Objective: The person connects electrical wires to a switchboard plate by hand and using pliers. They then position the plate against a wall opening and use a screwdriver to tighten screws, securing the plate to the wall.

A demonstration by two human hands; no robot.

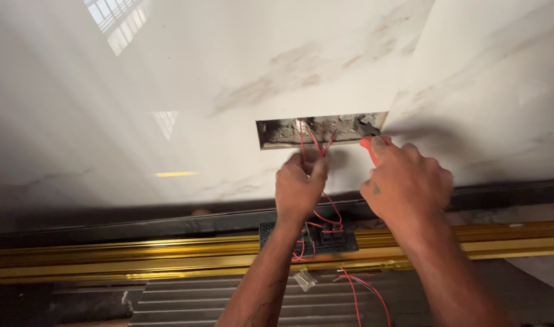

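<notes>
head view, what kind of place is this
Likely a room under renovation or fit-out: a glossy marble-look tiled wall with a raw rectangular cutout, loose red wires, and an unmounted black switch plate.

We reach both bare arms up and forward from the lower edge of the view, forearms angling inward toward each other. Our left hand is raised with its back toward us, the fingers curled and the thumb pressed against the fingertips in a tight pinch at the top. Our right hand sits just beside it, a little higher and nearer to us, knuckles up and wrist bent, the fingers wrapped in a closed grip with the thumb lying along the top. The two hands do not touch.
</notes>
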